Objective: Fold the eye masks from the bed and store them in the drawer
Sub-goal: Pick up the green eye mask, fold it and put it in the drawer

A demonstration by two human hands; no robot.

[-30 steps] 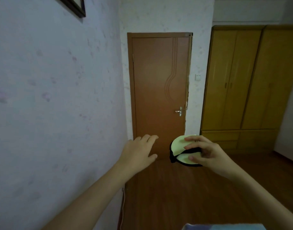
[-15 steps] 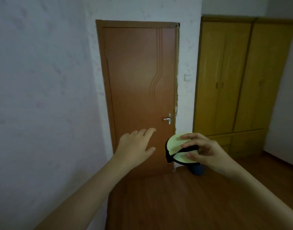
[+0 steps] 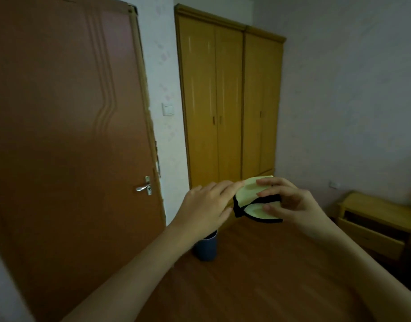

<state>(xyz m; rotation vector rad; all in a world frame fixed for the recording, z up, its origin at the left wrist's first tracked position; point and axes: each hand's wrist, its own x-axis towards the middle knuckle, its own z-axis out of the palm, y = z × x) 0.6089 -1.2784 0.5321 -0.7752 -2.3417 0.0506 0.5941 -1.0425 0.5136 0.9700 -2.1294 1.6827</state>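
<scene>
Your two forearms reach forward from the bottom of the view over the wooden floor [image 3: 258,287]. Your right hand [image 3: 290,203] has its fingers curled around a folded eye mask [image 3: 253,201], pale yellow-green with a black edge and strap, pinching it between thumb and fingertips in the air at about waist height. Your left hand [image 3: 206,205] is just left of it, fingers fairly straight and relaxed, their tips touching the mask's upper left edge; it grips nothing.

Below and just beyond your left wrist, a dark blue bin [image 3: 205,248] stands on the floor, partly hidden by that arm. To the right, a low wooden nightstand [image 3: 376,212] sits against the wall with its drawer [image 3: 371,235] pulled out; what lies inside is too dark to make out.

Farther off on the left is a closed brown door [image 3: 67,135] with a metal handle [image 3: 144,187]. A white light switch [image 3: 168,109] is on the strip of wall beside it, and a tall yellow wardrobe [image 3: 230,101] stands to the right of that, its doors shut.
</scene>
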